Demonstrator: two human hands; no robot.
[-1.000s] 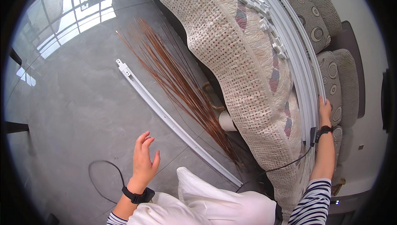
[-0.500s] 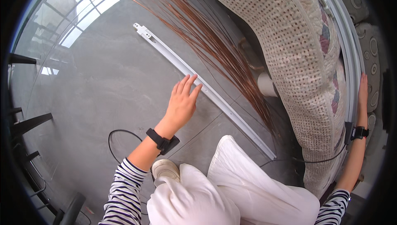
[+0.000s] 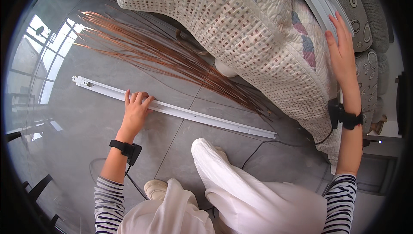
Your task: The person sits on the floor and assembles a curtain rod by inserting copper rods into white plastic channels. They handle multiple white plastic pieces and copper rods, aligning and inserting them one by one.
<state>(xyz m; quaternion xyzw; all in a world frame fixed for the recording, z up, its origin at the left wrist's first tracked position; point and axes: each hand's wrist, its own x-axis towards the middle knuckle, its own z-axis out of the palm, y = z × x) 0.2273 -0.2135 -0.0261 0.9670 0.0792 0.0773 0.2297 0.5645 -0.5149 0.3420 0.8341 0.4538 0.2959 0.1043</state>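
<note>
Fingers of left hand (image 3: 135, 113) on white rail (image 3: 180, 112).

White rail (image 3: 180, 112), reeds (image 3: 172, 60) on floor (image 3: 77, 148)

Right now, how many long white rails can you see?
2. One white rail lies on the grey floor under the left hand. Another white rail rests on the quilted sofa cover by the right hand. Others may be hidden.

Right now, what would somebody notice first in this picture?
Probably the fan of thin copper-brown reeds spread over the grey tiled floor at upper left. Just below it lies a long white metal rail, with the left hand resting on it. The right hand presses a quilted beige sofa cover.
</note>
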